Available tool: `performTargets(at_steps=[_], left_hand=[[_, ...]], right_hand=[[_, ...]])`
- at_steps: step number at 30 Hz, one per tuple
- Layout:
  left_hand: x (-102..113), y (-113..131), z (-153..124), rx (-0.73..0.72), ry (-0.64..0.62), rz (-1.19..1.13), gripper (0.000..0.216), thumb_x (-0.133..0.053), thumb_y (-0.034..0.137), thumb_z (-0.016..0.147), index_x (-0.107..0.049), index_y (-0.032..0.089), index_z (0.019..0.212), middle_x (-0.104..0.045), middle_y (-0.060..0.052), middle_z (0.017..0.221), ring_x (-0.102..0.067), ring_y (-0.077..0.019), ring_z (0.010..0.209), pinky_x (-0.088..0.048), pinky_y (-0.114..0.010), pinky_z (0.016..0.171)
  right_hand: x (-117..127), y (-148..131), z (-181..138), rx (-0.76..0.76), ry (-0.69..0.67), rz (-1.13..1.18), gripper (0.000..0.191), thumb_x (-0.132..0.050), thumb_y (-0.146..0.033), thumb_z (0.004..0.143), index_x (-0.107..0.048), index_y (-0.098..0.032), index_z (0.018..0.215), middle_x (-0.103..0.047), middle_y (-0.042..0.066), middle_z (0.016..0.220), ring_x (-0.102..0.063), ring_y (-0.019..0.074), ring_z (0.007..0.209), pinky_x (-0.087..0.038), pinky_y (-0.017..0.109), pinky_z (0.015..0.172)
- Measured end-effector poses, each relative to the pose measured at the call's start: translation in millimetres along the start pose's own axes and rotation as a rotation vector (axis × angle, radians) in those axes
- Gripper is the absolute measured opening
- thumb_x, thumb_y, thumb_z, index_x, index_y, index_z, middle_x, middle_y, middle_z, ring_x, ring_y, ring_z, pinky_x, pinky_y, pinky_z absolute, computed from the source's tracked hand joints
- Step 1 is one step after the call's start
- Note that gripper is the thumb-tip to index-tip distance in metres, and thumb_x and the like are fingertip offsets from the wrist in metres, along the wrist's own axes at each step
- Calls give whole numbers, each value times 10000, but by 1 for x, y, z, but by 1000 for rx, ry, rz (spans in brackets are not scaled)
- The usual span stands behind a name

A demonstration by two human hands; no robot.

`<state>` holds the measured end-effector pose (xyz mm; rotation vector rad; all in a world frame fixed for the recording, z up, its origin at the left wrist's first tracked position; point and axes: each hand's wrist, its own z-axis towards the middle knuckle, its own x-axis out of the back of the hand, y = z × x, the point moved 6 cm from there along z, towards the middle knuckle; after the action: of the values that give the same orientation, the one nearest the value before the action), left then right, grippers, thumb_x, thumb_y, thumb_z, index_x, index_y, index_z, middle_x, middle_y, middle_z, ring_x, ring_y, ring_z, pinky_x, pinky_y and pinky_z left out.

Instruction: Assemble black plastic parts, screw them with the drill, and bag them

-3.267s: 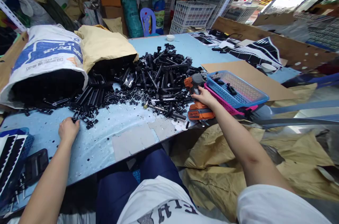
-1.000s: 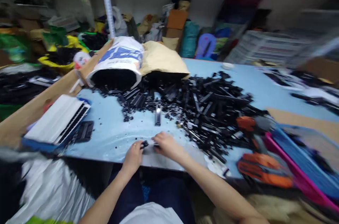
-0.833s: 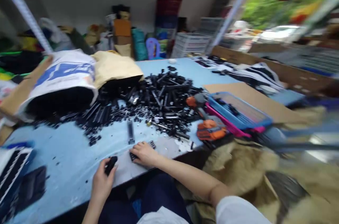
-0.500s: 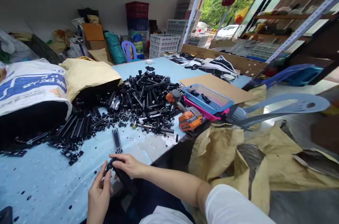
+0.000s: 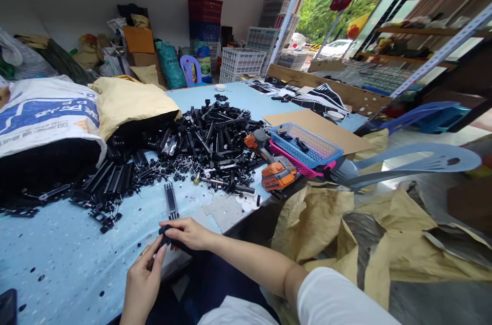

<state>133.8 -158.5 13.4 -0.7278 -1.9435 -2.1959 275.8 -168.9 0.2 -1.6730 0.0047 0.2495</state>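
Note:
A black plastic part (image 5: pixel 165 233) is held between both hands at the table's near edge. My right hand (image 5: pixel 189 232) is closed round it, thumb on top, with the part's long dark end running back under the palm. My left hand (image 5: pixel 145 275) pinches the other end between thumb and fingers; whether a smaller piece is in that pinch I cannot make out. Just beyond my fingers, a black slotted bar (image 5: pixel 171 202) with small metal pins lies on the blue tabletop (image 5: pixel 73 263).
A heap of black parts and screws (image 5: pixel 215 135) spreads across the table. An orange cordless driver (image 5: pixel 274 168) lies near the right edge beside a blue basket (image 5: pixel 323 148) on a pink one. Two open sacks (image 5: pixel 134 102) stand left. Brown paper sacks (image 5: pixel 319 222) lie right, below the table.
The black part has turned in my hands, its long end now lying flatter under my right palm. My left fingers have closed in on its tip. The view has shifted slightly.

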Motion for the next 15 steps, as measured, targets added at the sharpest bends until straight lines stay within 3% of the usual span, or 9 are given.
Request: performTargets(at_steps=[3,5,7,9,12,15], left_hand=[[-1,-8,-4,34,29,54,628,-548,643,681,-652,165,1076,-670,-77,864,-601,-161,593,-501,-273,562],[-4,-12,-7,36,11,70,643,-536,634,703,-616,169,1141,-667,-65,842,-554,-132,494,-475,-261,497],[-6,-11,-8,-27,19,79,586,-524,611,726,-637,181,1107,-675,-72,884,-594,-150,564,-496,-268,550],[-4,-8,-8,-97,95,92,527,-494,595,748,-677,181,1018,-676,-90,958,-643,-201,767,-517,-294,686],[6,-9,-5,-24,275,107,537,-422,578,794,-673,158,1016,-672,-100,957,-640,-222,857,-510,-315,756],[11,-11,-3,73,330,78,578,-369,586,821,-653,141,1056,-666,-87,909,-632,-189,745,-509,-284,650]], right_hand=[[6,-12,-2,124,-90,-246,564,-552,-507,821,-533,-184,1283,-592,89,1081,-570,70,669,-472,214,652],[10,-20,-4,235,-121,-432,520,-552,-445,841,-534,-175,1285,-601,86,1054,-578,89,748,-463,215,727],[10,-25,-5,329,-130,-559,492,-556,-401,849,-541,-162,1280,-617,83,1007,-577,113,842,-442,224,811],[5,-26,-6,365,-105,-588,485,-545,-398,858,-544,-153,1276,-623,86,998,-578,120,856,-439,229,833],[-3,-24,-5,364,102,-571,520,-545,-449,848,-561,-126,1256,-630,92,932,-577,129,792,-461,250,812],[-9,-25,-5,332,338,-503,552,-534,-500,840,-563,-140,1257,-618,90,935,-566,123,719,-487,261,760]])
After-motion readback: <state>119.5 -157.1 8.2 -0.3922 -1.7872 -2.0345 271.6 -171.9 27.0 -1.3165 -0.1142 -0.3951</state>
